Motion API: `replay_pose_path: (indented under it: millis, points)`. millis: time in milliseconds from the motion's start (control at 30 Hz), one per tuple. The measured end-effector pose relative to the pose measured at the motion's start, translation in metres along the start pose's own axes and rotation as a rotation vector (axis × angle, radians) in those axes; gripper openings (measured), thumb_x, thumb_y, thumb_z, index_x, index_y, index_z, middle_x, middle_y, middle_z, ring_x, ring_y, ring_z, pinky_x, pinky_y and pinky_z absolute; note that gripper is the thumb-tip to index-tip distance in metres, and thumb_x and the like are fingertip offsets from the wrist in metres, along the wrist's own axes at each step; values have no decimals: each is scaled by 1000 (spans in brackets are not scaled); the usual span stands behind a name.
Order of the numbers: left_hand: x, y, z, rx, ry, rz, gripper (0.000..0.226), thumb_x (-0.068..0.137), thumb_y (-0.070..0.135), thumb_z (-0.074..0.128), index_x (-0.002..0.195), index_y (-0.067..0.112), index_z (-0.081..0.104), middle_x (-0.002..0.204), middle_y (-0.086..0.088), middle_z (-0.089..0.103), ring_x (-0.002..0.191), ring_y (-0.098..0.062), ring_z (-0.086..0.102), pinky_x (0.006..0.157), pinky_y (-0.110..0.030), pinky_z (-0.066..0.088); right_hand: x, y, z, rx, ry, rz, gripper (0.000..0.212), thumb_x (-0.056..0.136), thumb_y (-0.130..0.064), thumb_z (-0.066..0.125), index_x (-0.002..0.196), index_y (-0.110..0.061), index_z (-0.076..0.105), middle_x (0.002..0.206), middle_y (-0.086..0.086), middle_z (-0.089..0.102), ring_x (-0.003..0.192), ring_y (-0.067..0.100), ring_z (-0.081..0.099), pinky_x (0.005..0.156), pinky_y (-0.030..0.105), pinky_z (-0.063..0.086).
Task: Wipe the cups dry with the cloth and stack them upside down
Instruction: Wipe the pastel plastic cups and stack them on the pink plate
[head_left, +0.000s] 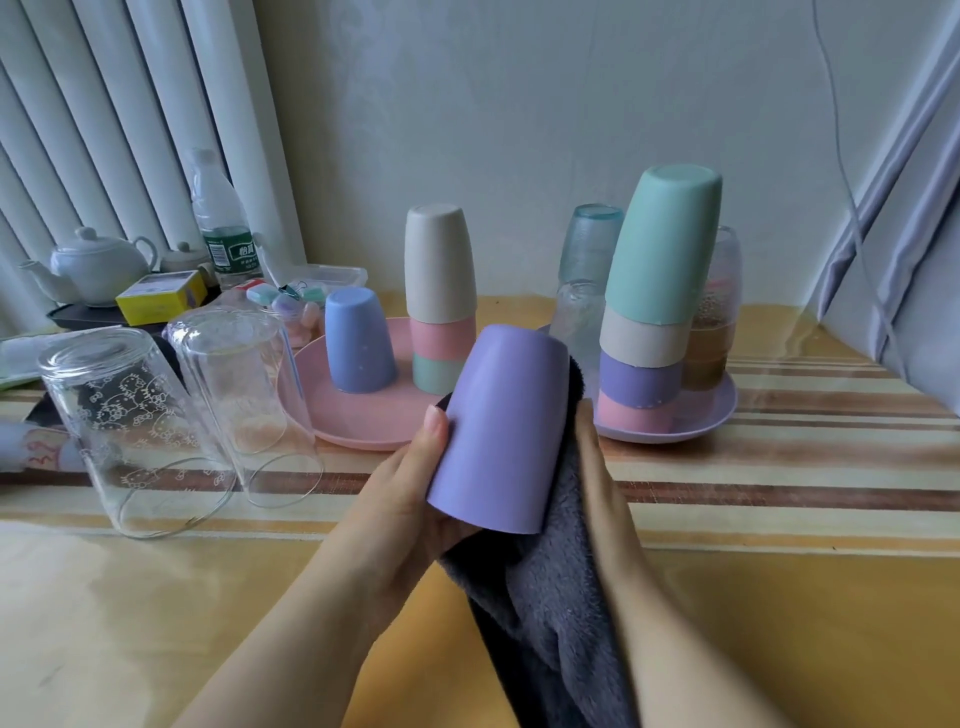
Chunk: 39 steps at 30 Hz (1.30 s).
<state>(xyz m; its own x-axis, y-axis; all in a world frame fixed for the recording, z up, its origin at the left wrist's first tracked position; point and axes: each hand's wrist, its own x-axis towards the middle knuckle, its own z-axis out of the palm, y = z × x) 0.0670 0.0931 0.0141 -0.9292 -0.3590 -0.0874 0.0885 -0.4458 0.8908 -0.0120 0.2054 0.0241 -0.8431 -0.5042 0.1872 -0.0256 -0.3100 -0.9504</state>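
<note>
The left hand (415, 483) gripped the lilac cup (501, 428) from its left side, thumb lying up the wall and fingers curled beneath, out of sight. The right hand (597, 467) pressed the dark grey cloth (540, 597) against the cup's right side; its fingers were hidden behind the cup and the cloth, so whether they pinched the fabric or merely pushed it flat could not be told. The two hands were thus closed in together on the one cup, held in the air above the counter (779, 597), with the cloth hanging down towards the person.

The cup's long axis ran away from the person and tilted up, its closed base far and high, its open mouth near and low. It was already close to upside down, and judging by that, little turning would be needed to set it down.

Beyond the hands lay two targets. Ahead and to the left, on the pink plate (332, 421), stood a short stack (441, 301) of three inverted cups and a single blue cup (358, 343). Ahead and to the right, on the lilac plate (717, 410), rose a taller stack (649, 306) of four, leaning somewhat. The left hand carried the cup and was nearer the pink plate, so the shorter stack looked the easier reach. Two inverted glasses (156, 426) stood well off to the left.
</note>
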Motion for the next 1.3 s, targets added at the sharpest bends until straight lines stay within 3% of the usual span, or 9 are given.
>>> replay_pose_path:
  millis: [200, 367, 467, 600, 733, 867, 1033, 1133, 1300]
  points:
    - [-3, -10, 4, 597, 328, 539, 37, 88, 60, 55, 75, 26, 60, 58, 20, 57, 58, 4, 49, 55, -10, 35, -6, 6, 3, -202, 32, -71, 22, 99, -28, 26, 117, -42, 23, 115, -43, 20, 100, -41, 24, 82, -14, 17]
    - [-2, -17, 0, 658, 197, 376, 61, 59, 73, 55, 105, 33, 58, 91, 24, 69, 84, 9, 62, 65, -9, 43, -7, 19, 15, -312, -2, -175, 53, 91, -40, 29, 142, -22, 32, 143, -22, 34, 128, -20, 27, 98, -3, 21]
    - [-4, -13, -2, 653, 56, 290, 59, 63, 70, 56, 111, 36, 59, 104, 27, 69, 98, 9, 63, 75, -9, 46, -4, 14, 6, -270, 40, -123, 30, 100, -35, 33, 130, -34, 36, 127, -34, 35, 109, -34, 32, 90, -9, 21]
    - [-10, -6, 5, 512, -99, 172, 32, 82, 59, 62, 105, 36, 63, 97, 30, 71, 92, 12, 64, 73, -6, 48, 4, 0, -8, -103, 36, 24, 25, 97, -36, 40, 119, -28, 51, 135, -14, 45, 124, -5, 41, 110, 18, 26]
    - [-1, -5, 0, 249, -40, 143, 51, 47, 70, 81, 86, 37, 79, 100, 13, 75, 99, -6, 69, 95, -31, 47, 1, -1, -1, 9, -43, 62, 38, 98, -23, 33, 76, -24, 64, 82, -15, 69, 70, -8, 64, 68, 9, 49]
    - [2, -5, -1, 141, -12, 199, 48, 41, 70, 79, 81, 43, 78, 98, 12, 76, 95, -2, 70, 88, -28, 46, -7, -1, 5, -10, -105, 39, 32, 96, -27, 28, 86, -28, 58, 75, -27, 68, 65, -16, 61, 59, 1, 45]
    - [0, -4, -1, 268, 196, 326, 54, 72, 63, 68, 99, 17, 67, 86, 14, 74, 82, 0, 65, 71, -13, 47, -4, 13, 4, -103, -126, 0, 61, 87, -64, 39, 137, -30, 42, 143, -17, 41, 130, -8, 36, 113, 23, 25]
    - [-1, -4, 3, 403, 246, 448, 40, 87, 55, 56, 97, 17, 63, 77, 15, 71, 71, 4, 60, 62, -10, 44, -3, 11, 5, -191, -47, -76, 34, 94, -43, 29, 128, -41, 30, 132, -36, 29, 109, -38, 25, 92, -8, 19]
    - [-3, -14, 0, 629, 94, 380, 67, 65, 65, 59, 125, 35, 52, 113, 30, 63, 107, 12, 57, 83, -9, 45, -4, 19, 10, -285, -12, -165, 47, 93, -46, 28, 138, -31, 28, 141, -27, 29, 123, -28, 23, 95, -7, 19]
